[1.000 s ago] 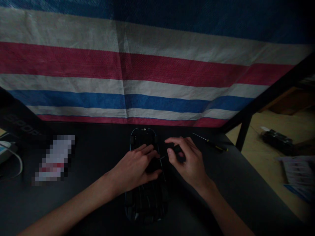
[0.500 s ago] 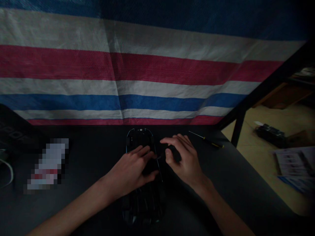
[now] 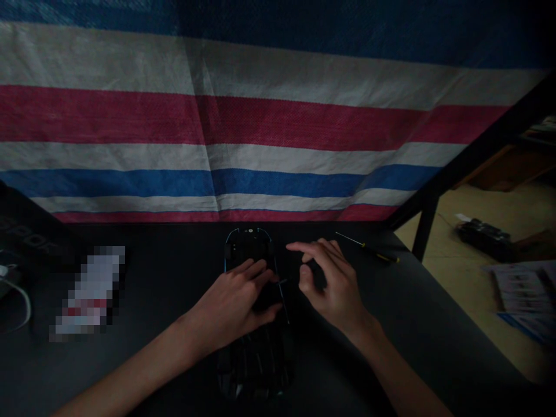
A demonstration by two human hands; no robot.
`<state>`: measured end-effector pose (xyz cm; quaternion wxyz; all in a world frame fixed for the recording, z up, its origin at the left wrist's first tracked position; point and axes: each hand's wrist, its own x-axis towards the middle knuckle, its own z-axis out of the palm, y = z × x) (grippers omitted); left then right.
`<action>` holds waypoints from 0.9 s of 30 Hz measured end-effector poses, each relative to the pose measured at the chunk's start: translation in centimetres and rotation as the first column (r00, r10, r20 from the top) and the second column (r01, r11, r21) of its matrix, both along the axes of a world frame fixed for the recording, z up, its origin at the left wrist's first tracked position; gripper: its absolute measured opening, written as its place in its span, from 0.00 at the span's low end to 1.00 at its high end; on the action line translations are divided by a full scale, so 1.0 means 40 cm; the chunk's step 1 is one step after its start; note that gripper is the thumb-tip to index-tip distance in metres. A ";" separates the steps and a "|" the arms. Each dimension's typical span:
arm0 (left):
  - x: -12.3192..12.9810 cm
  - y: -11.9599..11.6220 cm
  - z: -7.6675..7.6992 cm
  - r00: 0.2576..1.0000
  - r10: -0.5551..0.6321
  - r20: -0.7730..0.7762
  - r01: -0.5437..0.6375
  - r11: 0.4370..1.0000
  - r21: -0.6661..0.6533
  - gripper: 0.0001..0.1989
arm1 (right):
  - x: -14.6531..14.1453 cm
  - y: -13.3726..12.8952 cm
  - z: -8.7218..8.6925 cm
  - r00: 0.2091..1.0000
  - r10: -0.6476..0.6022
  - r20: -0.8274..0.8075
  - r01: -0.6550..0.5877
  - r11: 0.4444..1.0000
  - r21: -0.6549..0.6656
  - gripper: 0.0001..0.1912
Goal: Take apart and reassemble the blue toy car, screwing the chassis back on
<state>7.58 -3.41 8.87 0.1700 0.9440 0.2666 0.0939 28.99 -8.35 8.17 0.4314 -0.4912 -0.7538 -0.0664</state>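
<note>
A dark toy car (image 3: 252, 246) with blue edging lies lengthwise on the black table, its far end showing a small round light spot. My left hand (image 3: 243, 295) is laid over its middle, fingers curved around the right edge and thumb apart, gripping it. A short thin pale piece (image 3: 283, 282) sticks out at the left fingertips. Toward me is a dark ribbed section (image 3: 256, 365); whether it is joined to the car is too dark to tell. My right hand (image 3: 332, 278) hovers right of the car, index finger extended, thumb apart, the other fingers curled, nothing visible held.
A screwdriver (image 3: 377, 253) with a black and yellow handle lies at the back right of the table. At left are a blurred-out pale item (image 3: 93, 289), a white cable (image 3: 26, 304) and a dark lettered box (image 3: 30, 237). A striped tarp (image 3: 278, 121) hangs behind.
My right hand has drawn slightly right, away from the car, its index finger straighter and thumb further apart. My left hand stays on the car. The view has shifted a little.
</note>
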 end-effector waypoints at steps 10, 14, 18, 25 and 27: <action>-0.003 -0.001 -0.005 1.000 0.014 0.002 -0.014 1.000 -0.010 0.16 | 0.008 0.008 -0.016 0.997 -0.078 -0.020 0.077 0.996 -0.054 0.11; -0.003 -0.001 -0.002 1.000 0.014 0.003 -0.014 1.000 -0.011 0.16 | 0.008 0.005 -0.022 0.997 -0.051 -0.058 0.049 0.998 -0.036 0.10; -0.001 0.000 0.001 1.000 0.014 -0.001 -0.014 1.000 -0.020 0.16 | 0.001 -0.008 -0.028 1.000 -0.015 -0.013 0.015 1.000 -0.014 0.10; -0.004 0.001 -0.002 1.000 0.010 -0.005 -0.010 1.000 -0.026 0.16 | 0.003 -0.002 -0.023 0.999 0.033 0.036 -0.032 0.999 -0.015 0.15; -0.003 0.001 -0.002 1.000 0.010 -0.003 -0.010 1.000 -0.023 0.17 | 0.005 -0.001 -0.017 0.997 0.031 0.072 -0.030 0.999 -0.011 0.16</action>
